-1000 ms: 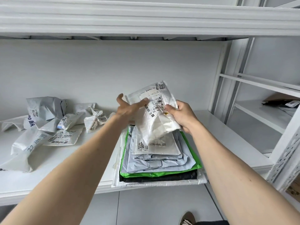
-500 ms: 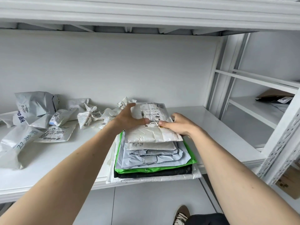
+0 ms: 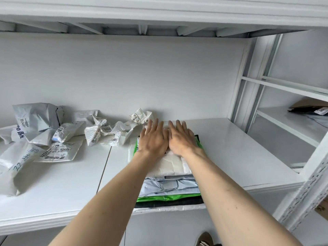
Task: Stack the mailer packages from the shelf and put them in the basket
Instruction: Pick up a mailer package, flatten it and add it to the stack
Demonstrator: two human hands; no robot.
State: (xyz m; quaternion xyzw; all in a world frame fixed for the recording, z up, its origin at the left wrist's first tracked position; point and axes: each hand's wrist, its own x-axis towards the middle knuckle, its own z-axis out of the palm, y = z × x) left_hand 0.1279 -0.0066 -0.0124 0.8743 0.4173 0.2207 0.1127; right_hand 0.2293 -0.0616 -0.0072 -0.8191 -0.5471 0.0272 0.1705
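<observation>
- Nearest to us, below our wrists, the stack point(image 3: 168, 190) juts over the shelf point(image 3: 230, 157) front edge: a white sheet at the bottom, a black layer, a bright green mailer point(image 3: 166, 197), then pale blue-grey ones.
- On top sits the white mailer point(image 3: 168, 166), and we have both palms flat on its far half, we judge to squash the air out so the pile lies level.
- Our left hand point(image 3: 153, 141) and right hand point(image 3: 180, 140) lie side by side, thumbs nearly touching, fingers straight and slightly spread; nothing is clamped or pinched.
- Just past our left fingertips point(image 3: 152, 123) a crumpled white mailer point(image 3: 140, 117) with a label leans near the back wall.
- Out to the left of our fingers the loose mailers point(image 3: 58, 137) lie scattered and creased, well apart from the stack, so plenty is not yet gathered.
- Far right of our right fingers, beyond the upright post point(image 3: 237, 96), a neighbouring shelf holds a brown cardboard piece point(image 3: 308, 103).
- No basket is in view, so that step looks some way off.
</observation>
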